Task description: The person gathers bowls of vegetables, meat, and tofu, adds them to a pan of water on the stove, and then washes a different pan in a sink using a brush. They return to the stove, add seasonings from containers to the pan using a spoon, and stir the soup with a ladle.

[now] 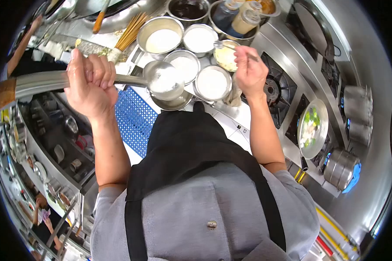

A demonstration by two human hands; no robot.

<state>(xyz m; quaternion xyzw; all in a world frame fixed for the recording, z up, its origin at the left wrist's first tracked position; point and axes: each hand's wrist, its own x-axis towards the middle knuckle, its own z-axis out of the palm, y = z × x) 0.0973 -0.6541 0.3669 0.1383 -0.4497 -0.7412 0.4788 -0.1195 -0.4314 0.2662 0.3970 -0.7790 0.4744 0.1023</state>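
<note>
The long metal ladle [165, 80] is spanning the left side of the view, its round bowl hanging in front of the wearer and its thick shaft apparently running out to a wooden end [4, 94]. The left hand [91, 85] is gripping it partway along, the fingers curling fully around the shaft. I am judging it stiff and fairly heavy, the bowl weighing down the far end, so a firm, closed fist is suiting it; smooth metal is likely turning slippery when wet. Glare is hiding whether the bowl is carrying anything.

Around it, steel bowls are standing close together, including a white-filled bowl [213, 83] and, smaller, a pale-yellow-filled bowl [224, 57] just beyond it.

Smallest, a thin metal utensil [220, 45] is reaching over the yellow contents, its tip looking spoon-like, though whether it is touching them I am not able to tell. The right hand [251, 71] is pinching its handle in narrowly closed fingers. I am expecting it to be light and rigid, the handle's middle giving the steadiest hold.
</note>
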